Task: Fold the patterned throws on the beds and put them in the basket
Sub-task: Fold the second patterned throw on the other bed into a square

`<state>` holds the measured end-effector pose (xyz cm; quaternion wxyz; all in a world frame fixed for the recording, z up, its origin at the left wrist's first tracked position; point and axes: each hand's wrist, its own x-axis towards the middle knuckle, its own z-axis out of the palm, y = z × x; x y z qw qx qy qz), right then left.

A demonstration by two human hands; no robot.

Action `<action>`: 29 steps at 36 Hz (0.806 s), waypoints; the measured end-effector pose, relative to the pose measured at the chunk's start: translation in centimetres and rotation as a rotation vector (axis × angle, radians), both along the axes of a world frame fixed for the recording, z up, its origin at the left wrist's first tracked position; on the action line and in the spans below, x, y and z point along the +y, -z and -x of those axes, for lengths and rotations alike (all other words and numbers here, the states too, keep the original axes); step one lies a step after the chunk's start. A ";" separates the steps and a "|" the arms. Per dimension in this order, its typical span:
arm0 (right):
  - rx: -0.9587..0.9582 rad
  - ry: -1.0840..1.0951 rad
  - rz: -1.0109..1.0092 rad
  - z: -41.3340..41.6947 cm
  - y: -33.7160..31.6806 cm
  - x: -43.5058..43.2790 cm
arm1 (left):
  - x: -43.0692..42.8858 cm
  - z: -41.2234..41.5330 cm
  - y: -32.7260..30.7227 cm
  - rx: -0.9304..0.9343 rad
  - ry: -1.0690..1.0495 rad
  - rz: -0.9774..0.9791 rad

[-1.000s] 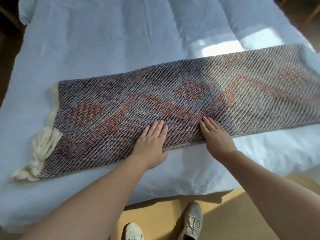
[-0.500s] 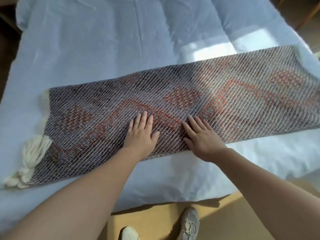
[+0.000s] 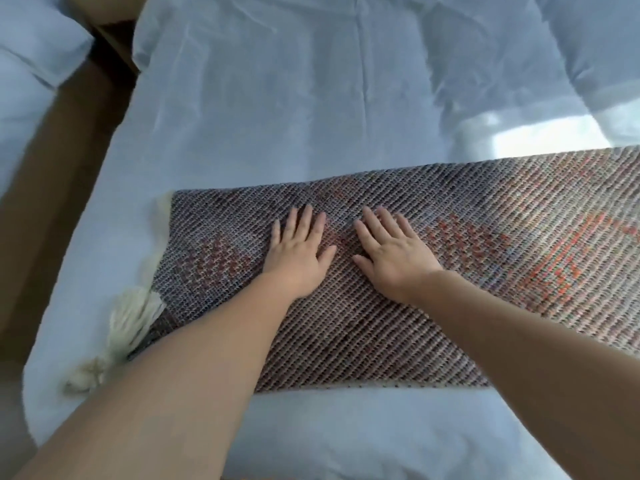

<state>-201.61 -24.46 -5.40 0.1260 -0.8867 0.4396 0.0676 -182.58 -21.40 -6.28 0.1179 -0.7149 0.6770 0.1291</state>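
A patterned throw point(image 3: 467, 271), grey weave with red-orange diamonds and zigzags, lies folded into a long strip across the white bed point(image 3: 277, 109). Its right end runs out of view. Cream tassels point(image 3: 131, 323) hang off its left end. My left hand point(image 3: 298, 251) lies flat, palm down, on the strip near its left part, fingers spread. My right hand point(image 3: 391, 251) lies flat beside it, a little to the right, also palm down. Neither hand grips the cloth. No basket is in view.
A second white bed point(image 3: 31, 64) shows at the top left, separated by a brown floor gap point(image 3: 52, 188). A sunlit patch point(image 3: 540, 140) falls on the sheet at the right. The bed's near edge runs along the bottom.
Both hands have slid from the throw's near edge up and leftward onto its middle. The view has shifted left and closer, so the shoes and floor below are gone.
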 end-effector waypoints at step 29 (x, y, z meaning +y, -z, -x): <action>0.171 0.461 0.026 26.1 2.8 -13.0 | -8.3 22.5 2.0 0.140 0.321 0.017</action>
